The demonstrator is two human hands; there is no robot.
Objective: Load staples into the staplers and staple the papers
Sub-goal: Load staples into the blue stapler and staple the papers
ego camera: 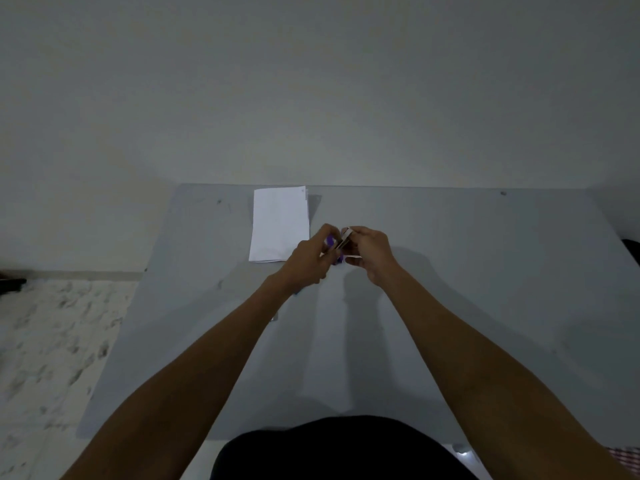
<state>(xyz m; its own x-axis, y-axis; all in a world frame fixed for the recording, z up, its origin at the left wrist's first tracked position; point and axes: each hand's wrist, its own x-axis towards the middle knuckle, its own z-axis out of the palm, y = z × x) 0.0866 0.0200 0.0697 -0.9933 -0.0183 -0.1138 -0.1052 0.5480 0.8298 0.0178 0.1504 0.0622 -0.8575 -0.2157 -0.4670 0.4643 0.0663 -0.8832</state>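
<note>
Above grey bench [485, 271], just beside white paper stack [280, 225]: small purple plastic stapler [330, 241] | left hand [311, 259] curled round it | right hand [372, 254] pinching pale piece [347, 233], staples or lid unclear | probably light, rigid; grip body sides

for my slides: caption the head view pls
Left hand and right hand grip a purple stapler over a grey table, white papers beside.
</note>
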